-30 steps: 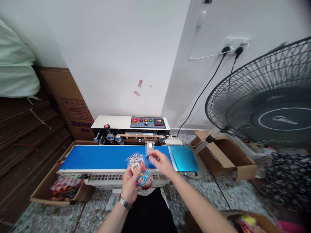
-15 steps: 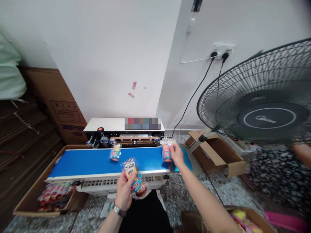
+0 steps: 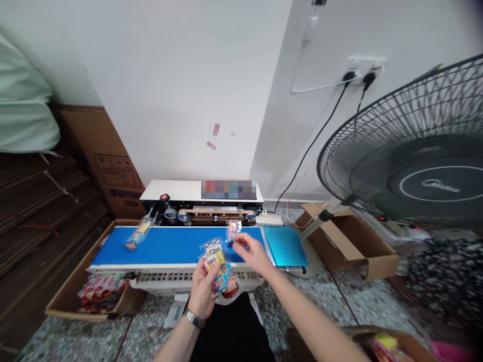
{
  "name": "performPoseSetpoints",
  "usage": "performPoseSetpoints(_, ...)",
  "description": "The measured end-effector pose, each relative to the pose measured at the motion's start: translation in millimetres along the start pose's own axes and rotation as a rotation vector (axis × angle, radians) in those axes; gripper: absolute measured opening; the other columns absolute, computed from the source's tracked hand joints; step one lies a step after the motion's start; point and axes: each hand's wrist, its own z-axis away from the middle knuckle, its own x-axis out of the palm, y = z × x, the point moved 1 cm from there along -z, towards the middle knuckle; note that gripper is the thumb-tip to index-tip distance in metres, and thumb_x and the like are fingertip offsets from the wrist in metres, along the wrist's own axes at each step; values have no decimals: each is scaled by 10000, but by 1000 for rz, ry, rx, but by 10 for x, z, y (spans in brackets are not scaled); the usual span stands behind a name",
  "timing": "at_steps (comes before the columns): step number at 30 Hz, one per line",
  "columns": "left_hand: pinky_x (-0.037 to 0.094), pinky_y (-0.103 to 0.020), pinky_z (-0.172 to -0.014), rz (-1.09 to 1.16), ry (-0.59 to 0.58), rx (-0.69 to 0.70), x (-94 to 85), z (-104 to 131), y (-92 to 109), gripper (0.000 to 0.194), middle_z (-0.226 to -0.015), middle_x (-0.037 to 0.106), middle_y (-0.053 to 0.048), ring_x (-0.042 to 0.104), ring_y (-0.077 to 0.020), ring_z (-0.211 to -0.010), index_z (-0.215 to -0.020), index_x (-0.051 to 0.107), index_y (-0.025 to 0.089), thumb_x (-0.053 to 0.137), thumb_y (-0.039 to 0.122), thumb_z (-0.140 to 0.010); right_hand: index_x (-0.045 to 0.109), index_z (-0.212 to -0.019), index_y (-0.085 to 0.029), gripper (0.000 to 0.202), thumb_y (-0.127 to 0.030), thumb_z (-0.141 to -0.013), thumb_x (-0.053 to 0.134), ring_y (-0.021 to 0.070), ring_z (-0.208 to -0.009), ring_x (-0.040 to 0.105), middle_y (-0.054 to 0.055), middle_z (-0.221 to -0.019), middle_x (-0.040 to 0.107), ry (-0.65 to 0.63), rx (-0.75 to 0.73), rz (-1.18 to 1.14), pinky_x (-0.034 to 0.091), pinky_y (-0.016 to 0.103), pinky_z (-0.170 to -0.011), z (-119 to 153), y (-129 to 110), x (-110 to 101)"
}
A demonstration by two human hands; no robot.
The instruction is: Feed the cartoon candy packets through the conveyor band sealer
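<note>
Blue and smooth, the conveyor belt [image 3: 171, 246] runs left to right along the near side of a white-topped band sealer [image 3: 171, 190], whose control panel [image 3: 228, 190] is blurred into coloured squares. My left hand [image 3: 204, 287] pinches a fanned bundle of snack packets [image 3: 222, 274] between thumb and fingers at the belt's near edge; they overlap too much for me to count, and my thumb covers part of their printing. My right hand [image 3: 249, 250] is half curled, thumb and forefinger drawn close together at the near end of a single packet [image 3: 233, 229] on the belt, toward the sealer's right end. I cannot tell whether the fingertips grip it or are only beside it. Another packet [image 3: 139, 232] lies aslant at the belt's left end, its far tip hard to make out against the dark fittings. Under that end, a cardboard box [image 3: 130, 304] of red-and-pink packets [image 3: 101, 291] is partly hidden by the belt. At near right, bright packages [image 3: 388, 347] run out of view at the bottom, and the black fan [image 3: 430, 186] is cut off at the right.
</note>
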Motion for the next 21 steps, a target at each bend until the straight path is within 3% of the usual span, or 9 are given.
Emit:
performPoseSetpoints(2,504,-280,-646,12,-7,18,39,5,-12,367,-880,669,-46,633,-151,-704,-967,553,184,703,284,-648,581,-868,-199,199,-372,-813,499,136,-737,570,8,-821,622,-9,-9,-36,441,220,-641,150,-151,145)
performPoseSetpoints(6,504,-319,-722,24,-20,17,63,20,-27,395,-947,670,-62,638,-175,-781,-988,556,184,713,279,-638,550,-840,-190,226,-385,-845,436,142,-709,562,16,-777,604,189,35,-88,436,227,-631,221,-114,180)
performPoseSetpoints(10,518,-292,-606,-12,0,-28,-26,31,-12,380,-1000,654,-65,615,-127,-635,-987,559,188,704,288,-650,522,-865,-189,267,-430,-836,411,156,-648,559,20,-720,599,370,136,-47,430,237,-578,108,274,-158)
performPoseSetpoints(15,523,-309,-560,-14,2,-55,-91,50,13,394,-966,651,-70,598,-124,-593,-999,559,182,704,295,-651,577,-859,-179,246,-337,-813,394,167,-616,548,31,-690,619,538,456,439,375,240,-548,-54,747,-690)
performPoseSetpoints(18,518,-303,-538,-19,-1,-70,-74,59,11,416,-916,653,-70,591,-125,-588,-1027,551,176,702,286,-655,601,-805,-169,212,-251,-794,406,175,-618,544,52,-686,620,556,533,520,352,248,-551,-200,854,-786)
performPoseSetpoints(21,515,-303,-531,-21,-17,-83,-54,60,11,415,-878,650,-63,590,-130,-589,-1031,554,173,698,290,-659,615,-782,-173,187,-211,-784,432,182,-626,556,51,-662,614,512,537,543,355,253,-563,-364,839,-696)
